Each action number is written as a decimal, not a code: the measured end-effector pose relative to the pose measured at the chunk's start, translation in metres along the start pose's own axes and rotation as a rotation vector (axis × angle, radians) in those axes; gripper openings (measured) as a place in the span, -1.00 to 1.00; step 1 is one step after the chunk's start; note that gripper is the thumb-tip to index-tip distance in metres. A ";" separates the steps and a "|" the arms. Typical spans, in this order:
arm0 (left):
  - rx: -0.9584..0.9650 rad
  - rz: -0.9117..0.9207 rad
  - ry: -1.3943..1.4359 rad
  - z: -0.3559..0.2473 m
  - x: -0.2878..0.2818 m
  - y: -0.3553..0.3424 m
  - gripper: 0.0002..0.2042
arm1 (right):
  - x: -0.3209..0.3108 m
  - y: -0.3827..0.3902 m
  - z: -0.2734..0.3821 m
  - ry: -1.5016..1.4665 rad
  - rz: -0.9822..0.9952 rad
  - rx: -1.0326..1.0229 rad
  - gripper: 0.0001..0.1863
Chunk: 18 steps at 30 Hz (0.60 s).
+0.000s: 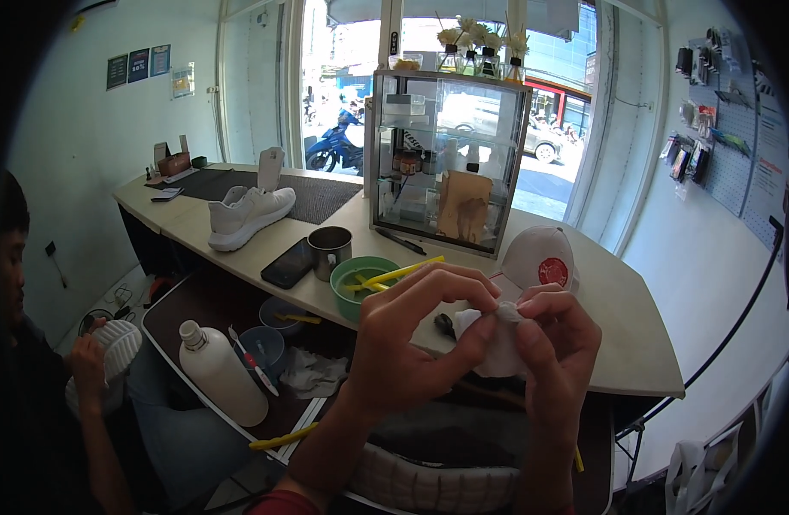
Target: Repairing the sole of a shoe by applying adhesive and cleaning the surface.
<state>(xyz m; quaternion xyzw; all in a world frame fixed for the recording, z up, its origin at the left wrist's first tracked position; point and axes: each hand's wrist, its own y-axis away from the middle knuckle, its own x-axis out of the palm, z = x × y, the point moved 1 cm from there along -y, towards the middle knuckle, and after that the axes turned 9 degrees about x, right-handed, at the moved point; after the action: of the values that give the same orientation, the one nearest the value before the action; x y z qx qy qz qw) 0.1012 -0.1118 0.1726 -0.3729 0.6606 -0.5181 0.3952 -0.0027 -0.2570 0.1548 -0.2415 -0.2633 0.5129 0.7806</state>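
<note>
In front of me both hands are raised, fingertips pinched close together on a small crumpled white cloth (500, 352). My left hand (412, 339) grips its left side and top between thumb and fingers. My right hand (556, 343) pinches the same cloth from the right; part of it droops below the fingers. Lower down lies a shoe with a pale ribbed sole (433, 479), partly covered by my forearms. Just beyond my left hand stands a green bowl (346, 302) with yellow-handled tools (403, 273) resting in it.
On the counter are a white sneaker (248, 216), phone (288, 263), metal mug (330, 249), cap (536, 257) and glass cabinet (442, 163). A white bottle (223, 378), toothbrush (255, 365) and crumpled cloth (313, 373) sit lower left. A co-worker holds a shoe (115, 352) at far left.
</note>
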 end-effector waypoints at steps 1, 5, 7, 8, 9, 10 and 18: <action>0.012 -0.012 0.044 0.001 -0.002 0.001 -0.87 | 0.000 0.000 0.002 -0.002 0.001 0.001 -0.77; -0.190 -0.110 0.162 0.008 -0.004 0.012 -0.82 | -0.001 -0.002 0.003 0.045 -0.018 0.097 -0.69; -0.356 -0.213 0.464 0.008 -0.001 0.011 -0.76 | -0.001 -0.003 0.002 0.066 -0.027 0.106 -0.68; -0.358 -0.213 0.463 0.007 -0.001 0.010 -0.76 | -0.001 -0.003 0.003 0.120 -0.019 0.065 -0.72; -0.432 -0.183 0.496 0.006 -0.001 0.007 -0.74 | 0.000 -0.003 0.004 0.174 -0.011 0.023 -0.76; -0.500 -0.152 0.531 0.005 0.000 0.006 -0.72 | 0.001 -0.002 0.003 0.175 -0.012 0.020 -0.76; -0.433 -0.051 0.420 0.008 -0.002 0.004 -0.69 | -0.001 -0.004 0.000 0.394 -0.193 -0.033 -0.80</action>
<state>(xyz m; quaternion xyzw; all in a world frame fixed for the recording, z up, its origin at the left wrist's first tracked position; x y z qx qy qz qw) 0.1094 -0.1121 0.1682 -0.3496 0.8134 -0.4407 0.1483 -0.0004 -0.2597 0.1570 -0.3235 -0.1360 0.3745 0.8582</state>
